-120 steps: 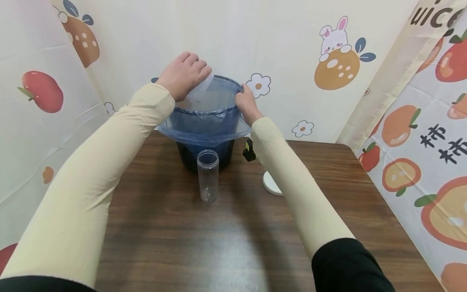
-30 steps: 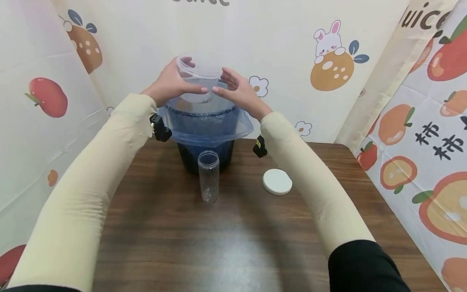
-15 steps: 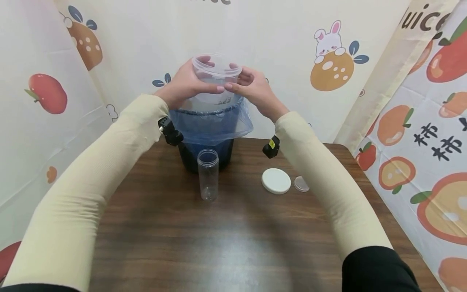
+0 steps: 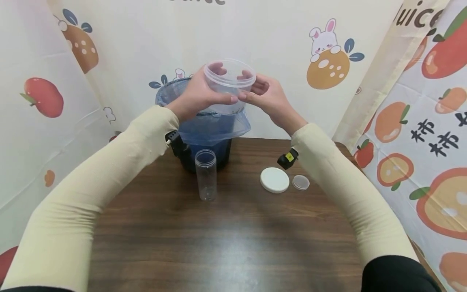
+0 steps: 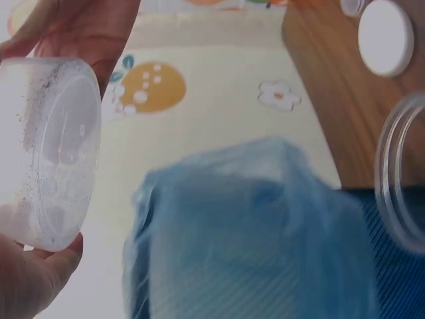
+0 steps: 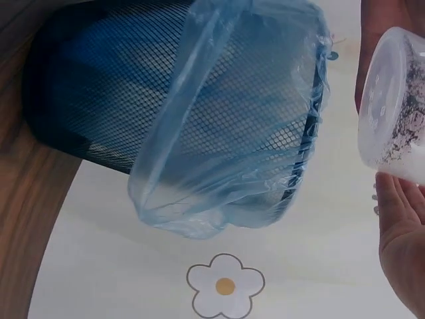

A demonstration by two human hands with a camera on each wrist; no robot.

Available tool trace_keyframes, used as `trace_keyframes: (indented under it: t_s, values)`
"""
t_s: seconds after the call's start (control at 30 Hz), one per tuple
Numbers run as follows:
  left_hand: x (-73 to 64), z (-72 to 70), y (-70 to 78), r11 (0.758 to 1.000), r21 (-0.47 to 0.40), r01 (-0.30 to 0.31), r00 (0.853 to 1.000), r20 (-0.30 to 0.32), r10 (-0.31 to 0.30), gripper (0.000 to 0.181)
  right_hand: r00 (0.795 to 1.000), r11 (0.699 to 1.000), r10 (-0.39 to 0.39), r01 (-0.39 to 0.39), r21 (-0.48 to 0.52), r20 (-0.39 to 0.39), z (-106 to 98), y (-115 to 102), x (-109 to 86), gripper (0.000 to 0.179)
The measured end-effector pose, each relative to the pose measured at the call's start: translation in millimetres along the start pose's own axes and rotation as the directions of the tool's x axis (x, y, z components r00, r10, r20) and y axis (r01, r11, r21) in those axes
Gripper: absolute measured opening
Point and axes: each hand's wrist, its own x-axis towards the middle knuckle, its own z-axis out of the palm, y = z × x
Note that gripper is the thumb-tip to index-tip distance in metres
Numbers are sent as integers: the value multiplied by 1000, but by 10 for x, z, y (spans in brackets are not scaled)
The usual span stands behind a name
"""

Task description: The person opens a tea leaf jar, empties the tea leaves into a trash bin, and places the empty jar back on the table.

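Observation:
Both hands hold a clear round plastic tub (image 4: 230,83) upright in the air, in front of and to the right over the bin's rim. My left hand (image 4: 202,93) grips its left side and my right hand (image 4: 268,95) its right side, the thumbs nearly meeting at the front. Dark specks cling to the tub wall (image 6: 408,119) in the right wrist view. Behind stands a dark mesh waste bin (image 6: 106,86) with a blue bag (image 4: 215,127) folded over its rim. Right in front of the bin is a tall clear jar (image 4: 206,176) without a lid.
On the brown wooden table (image 4: 219,243) lie a white round lid (image 4: 275,180) and a smaller clear lid (image 4: 300,182), side by side at the right. A printed cloth (image 4: 284,61) hangs close behind the bin, with more cloth at both sides.
Earlier the left hand reached over the bin while the right held its rim. Since then both hands have taken the tub and moved it rightward, away from above the bin.

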Motion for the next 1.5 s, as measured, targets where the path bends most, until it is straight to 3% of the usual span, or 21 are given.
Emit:
trace_keyframes:
  t_s: [0.37, 0.5, 0.63, 0.93, 1.07, 1.27, 1.5]
  values:
    - [-98, 350, -42, 997, -17, -75, 997, -19, 74, 93, 999, 1000, -1, 0, -10, -48, -123, -62, -353, 77]
    - [-179, 488, -111, 993, -54, -109, 994, -27, 107, 90, 999, 997, -4, 0, -80, -46, -163, -33, -487, 71]
    - [-278, 608, -194, 992, -82, -95, 995, -27, 93, 89, 999, 989, 0, -5, -151, -32, -194, 55, -619, 70]
    - [-492, 907, -376, 998, -42, -52, 997, -62, 49, 97, 999, 991, 23, -18, -135, 35, -306, 288, -886, 73]
    - [-597, 996, -497, 999, 2, -47, 996, -70, 47, 99, 997, 993, 26, -19, -116, 66, -312, 427, -1000, 76]
    - [-752, 1132, -763, 999, -18, -46, 997, -60, 45, 98, 995, 996, 36, -28, -88, 88, -288, 719, -1179, 77]
    - [-942, 1330, -1107, 999, -8, 44, 995, -86, -44, 104, 989, 991, 73, -57, -118, 132, -282, 1056, -1377, 72]
